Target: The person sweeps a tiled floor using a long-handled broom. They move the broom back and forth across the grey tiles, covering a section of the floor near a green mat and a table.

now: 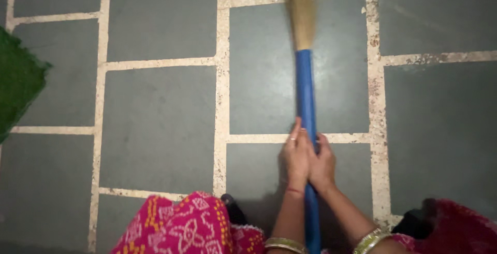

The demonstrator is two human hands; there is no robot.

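A broom with a long blue handle [305, 91] and a tan grass head [301, 10] points away from me across the floor. My left hand [295, 158] and my right hand [323, 163] are both wrapped around the handle side by side, about halfway along it. The lower end of the handle runs down between my forearms to the bottom of the view. The brush end looks blurred.
The floor is dark grey stone slabs [160, 124] with pale, worn joints [222, 104]. A green mat [18, 80] lies at the left edge. Pink patterned cloth [181, 228] covers my lap at the bottom, with red cloth [461, 228] at bottom right.
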